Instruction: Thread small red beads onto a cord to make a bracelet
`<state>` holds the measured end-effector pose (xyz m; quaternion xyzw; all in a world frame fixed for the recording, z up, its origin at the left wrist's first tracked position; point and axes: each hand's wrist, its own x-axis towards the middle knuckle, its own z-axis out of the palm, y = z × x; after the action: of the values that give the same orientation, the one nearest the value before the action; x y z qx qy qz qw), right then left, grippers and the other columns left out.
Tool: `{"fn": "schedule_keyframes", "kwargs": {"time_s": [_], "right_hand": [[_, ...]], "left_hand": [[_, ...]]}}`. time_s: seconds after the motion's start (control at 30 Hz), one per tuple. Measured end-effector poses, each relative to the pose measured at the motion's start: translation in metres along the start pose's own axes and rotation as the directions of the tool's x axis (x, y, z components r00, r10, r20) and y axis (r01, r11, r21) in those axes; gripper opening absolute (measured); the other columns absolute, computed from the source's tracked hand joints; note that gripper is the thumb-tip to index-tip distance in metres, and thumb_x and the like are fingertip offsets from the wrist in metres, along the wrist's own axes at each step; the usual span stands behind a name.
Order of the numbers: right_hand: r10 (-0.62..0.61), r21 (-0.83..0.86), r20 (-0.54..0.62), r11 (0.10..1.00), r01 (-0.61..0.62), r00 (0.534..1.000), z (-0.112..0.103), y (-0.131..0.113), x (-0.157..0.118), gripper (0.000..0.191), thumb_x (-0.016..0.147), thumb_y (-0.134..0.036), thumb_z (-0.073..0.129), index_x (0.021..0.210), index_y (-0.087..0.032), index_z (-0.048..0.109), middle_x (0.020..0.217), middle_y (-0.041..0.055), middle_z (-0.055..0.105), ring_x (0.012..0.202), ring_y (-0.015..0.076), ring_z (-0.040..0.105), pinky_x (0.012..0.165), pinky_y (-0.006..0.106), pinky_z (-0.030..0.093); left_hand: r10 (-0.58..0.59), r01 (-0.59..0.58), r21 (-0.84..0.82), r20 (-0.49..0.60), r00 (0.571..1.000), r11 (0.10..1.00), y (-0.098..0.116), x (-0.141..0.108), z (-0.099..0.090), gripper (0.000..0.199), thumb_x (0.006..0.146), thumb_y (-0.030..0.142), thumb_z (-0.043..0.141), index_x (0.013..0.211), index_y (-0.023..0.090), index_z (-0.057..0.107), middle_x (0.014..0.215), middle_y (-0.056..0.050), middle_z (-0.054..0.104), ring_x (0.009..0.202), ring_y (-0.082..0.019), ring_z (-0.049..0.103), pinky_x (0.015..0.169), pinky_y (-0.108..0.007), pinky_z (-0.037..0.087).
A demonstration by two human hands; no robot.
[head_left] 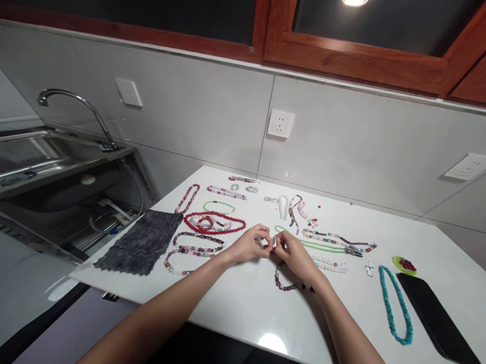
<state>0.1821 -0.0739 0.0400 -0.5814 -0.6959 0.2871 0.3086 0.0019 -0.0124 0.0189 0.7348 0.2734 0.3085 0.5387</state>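
Above the middle of the white table, my left hand (253,243) and my right hand (291,249) meet with thumb and forefinger pinched. Tiny reddish and pale beads (273,248) show between the fingertips; their exact number and any thread are too small to tell. Just below my right hand lies a curved strand of dark red and mixed beads (280,284), partly covered by the wrist; whether it joins what I pinch, I cannot tell. Pale green bead strands (324,247) pass behind my right hand. A red bead necklace (241,221) lies beyond my left hand.
A dark grey cloth (143,242) covers the table's left end. On the right are a turquoise bead necklace (390,304), a black phone-like slab (437,316) and a green dish (397,260) with red beads. Pliers-like tool (354,251) lies behind. A sink (48,154) stands far left.
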Motion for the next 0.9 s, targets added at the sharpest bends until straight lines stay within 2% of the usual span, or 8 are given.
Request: {"fn": "schedule_keyframes", "kwargs": {"time_s": [0.2,0.33,0.6,0.77,0.9], "right_hand": [[0.001,0.042,0.005,0.999,-0.001,1.0,-0.003,-0.001,0.001,0.009,0.084,-0.028,0.045,0.08,-0.02,0.046,0.076,-0.002,0.052,0.063,0.0129,0.04,0.06,0.025,0.033],[0.007,0.054,0.006,0.999,-0.007,1.0,-0.004,-0.001,0.001,0.008,0.083,-0.027,0.045,0.078,-0.021,0.046,0.076,-0.0022,0.052,0.064,0.013,0.041,0.061,0.025,0.033],[0.004,0.077,-0.014,0.997,-0.003,1.0,-0.004,-0.001,0.001,0.008,0.081,-0.028,0.045,0.078,-0.02,0.046,0.073,-0.0026,0.049,0.063,0.0127,0.039,0.06,0.024,0.032],[0.007,0.071,-0.027,0.997,-0.005,1.0,-0.004,-0.001,0.001,0.011,0.084,-0.03,0.044,0.079,-0.02,0.046,0.073,-0.0028,0.048,0.063,0.0125,0.039,0.06,0.025,0.033],[0.015,0.073,-0.041,0.997,-0.012,0.999,-0.003,-0.001,0.0,0.014,0.085,-0.032,0.044,0.079,-0.02,0.047,0.072,-0.0026,0.049,0.062,0.0126,0.038,0.058,0.025,0.032]], "left_hand": [[-0.016,0.018,-0.039,0.063,0.998,0.999,0.001,0.001,-0.001,0.013,0.067,0.016,0.063,0.078,0.016,0.07,0.107,-0.006,0.05,0.09,-0.014,0.053,0.078,-0.024,0.044],[-0.016,0.024,-0.078,0.098,0.995,0.997,0.003,0.001,-0.001,0.015,0.065,0.015,0.063,0.078,0.015,0.069,0.104,-0.006,0.049,0.091,-0.014,0.052,0.079,-0.023,0.043],[-0.071,0.093,-0.14,0.155,0.985,0.986,0.009,0.0,0.0,0.009,0.064,0.017,0.063,0.072,0.013,0.066,0.105,-0.006,0.052,0.073,-0.009,0.047,0.063,-0.022,0.037],[-0.047,0.088,-0.218,0.187,0.981,0.972,0.011,-0.002,0.0,0.007,0.064,0.014,0.064,0.07,0.012,0.066,0.107,-0.006,0.052,0.074,-0.009,0.048,0.065,-0.023,0.037],[-0.085,0.126,-0.227,0.183,0.979,0.966,0.009,-0.002,0.001,0.01,0.064,0.017,0.065,0.073,0.013,0.067,0.111,-0.007,0.052,0.076,-0.011,0.049,0.066,-0.024,0.039]]}}
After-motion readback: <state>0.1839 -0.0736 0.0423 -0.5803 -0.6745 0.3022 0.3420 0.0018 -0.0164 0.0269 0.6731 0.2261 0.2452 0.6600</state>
